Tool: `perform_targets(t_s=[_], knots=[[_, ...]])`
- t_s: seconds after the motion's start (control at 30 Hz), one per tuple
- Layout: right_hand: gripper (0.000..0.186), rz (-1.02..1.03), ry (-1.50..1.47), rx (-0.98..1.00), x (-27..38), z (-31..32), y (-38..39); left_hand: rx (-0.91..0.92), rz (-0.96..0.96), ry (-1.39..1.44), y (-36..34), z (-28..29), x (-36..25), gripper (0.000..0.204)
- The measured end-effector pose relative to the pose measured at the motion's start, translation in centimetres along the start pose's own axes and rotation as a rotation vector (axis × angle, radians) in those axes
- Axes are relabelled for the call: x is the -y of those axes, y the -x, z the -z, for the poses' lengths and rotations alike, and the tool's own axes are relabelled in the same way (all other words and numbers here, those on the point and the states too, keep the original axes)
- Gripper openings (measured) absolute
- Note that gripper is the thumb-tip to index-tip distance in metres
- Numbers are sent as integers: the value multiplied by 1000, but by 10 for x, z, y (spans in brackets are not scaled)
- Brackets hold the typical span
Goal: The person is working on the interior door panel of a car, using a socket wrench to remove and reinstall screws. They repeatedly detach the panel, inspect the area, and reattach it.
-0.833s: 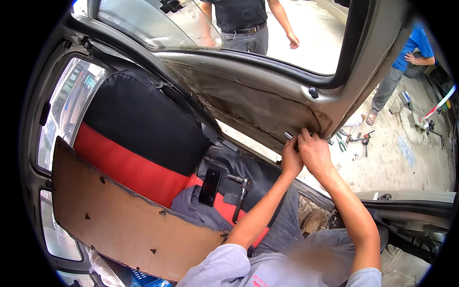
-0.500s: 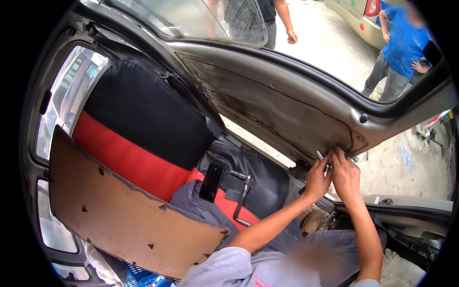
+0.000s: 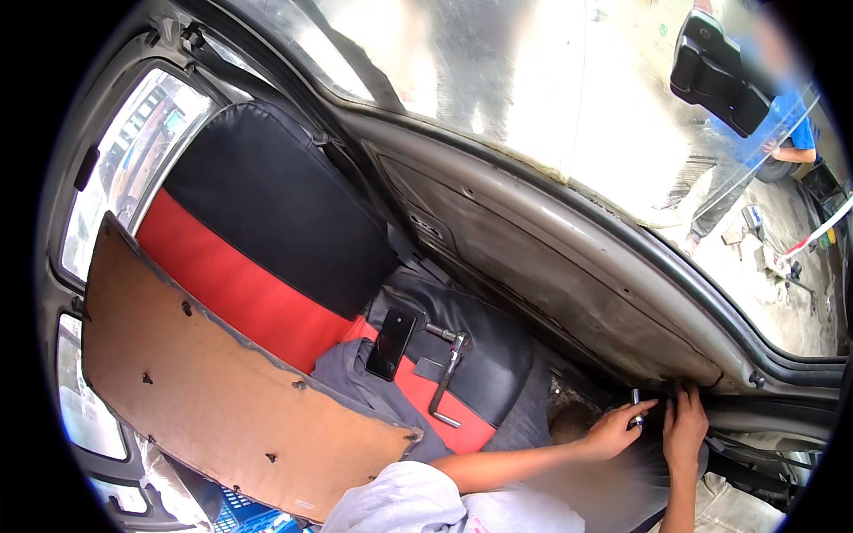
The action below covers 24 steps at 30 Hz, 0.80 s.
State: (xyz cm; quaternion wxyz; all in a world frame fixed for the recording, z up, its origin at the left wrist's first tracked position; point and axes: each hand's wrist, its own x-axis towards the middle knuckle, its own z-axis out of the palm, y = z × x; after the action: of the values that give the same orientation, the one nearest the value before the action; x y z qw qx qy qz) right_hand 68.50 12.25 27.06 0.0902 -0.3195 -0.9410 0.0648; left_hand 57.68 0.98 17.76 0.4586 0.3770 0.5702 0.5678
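My left hand [image 3: 615, 433] is closed on a short chrome tool [image 3: 635, 399], whose upright shaft and rounded lower end show by the fingers; its exact kind is hard to make out. Just to the right, my right hand [image 3: 685, 431] has its fingers stretched up against the lower front part of the vehicle door [image 3: 551, 258], holding nothing that I can see. The door's inner side is bare metal without its trim. On the black and red seat [image 3: 466, 333] lie a bent metal crank-shaped wrench [image 3: 450, 377] and a black phone [image 3: 391, 343].
A brown door trim panel [image 3: 222, 373] with several clips leans across the seat at the left. Below it shows a blue plastic crate [image 3: 244, 513]. Through the door window, a person in a blue shirt [image 3: 782, 133] stands outside, with tools [image 3: 773, 258] on the ground.
The door has swung inward, nearly closed against the frame. Both hands have moved down and toward the right with it, and they are now a little farther apart. The chrome tool stays in my left hand.
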Motion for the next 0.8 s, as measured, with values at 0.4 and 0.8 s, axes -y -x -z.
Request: perform_targets(t_s=[0.4,0.8], knots=[[47,-311,-238,-304,12,-28,16,-670,-160,142,-25,136,-62,81],[27,-269,47,-249,11,-75,-16,-723,-360,-24,-50,172,-143,82]])
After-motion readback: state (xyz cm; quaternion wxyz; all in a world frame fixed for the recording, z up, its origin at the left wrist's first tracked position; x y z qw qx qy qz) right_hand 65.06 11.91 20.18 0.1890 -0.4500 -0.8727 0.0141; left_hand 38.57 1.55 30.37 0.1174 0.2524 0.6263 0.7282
